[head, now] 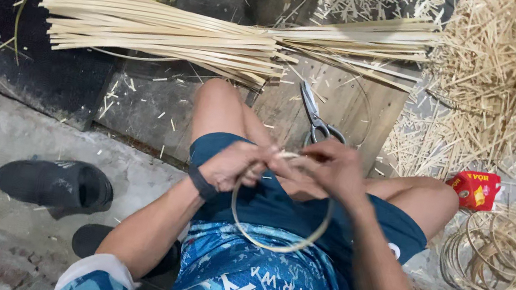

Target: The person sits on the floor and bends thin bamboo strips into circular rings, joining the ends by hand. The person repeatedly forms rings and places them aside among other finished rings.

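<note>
i see a small red carton (475, 190) with a yellow patch lying right of my knee, beside stacked cane rings (500, 259); my left hand (236, 165) and right hand (329, 169) fingers pinch a bamboo hoop (275, 244) over my lap, scissors (314, 115) lying just beyond

On the floor: a long bundle of pale bamboo strips (173, 30) along the far edge, scissors (314, 114) on a wooden board (352, 104), a heap of offcuts (515, 67) at the far right corner, a red packet (475, 189), stacked finished hoops (500, 259), a black sandal (56, 184).
</note>
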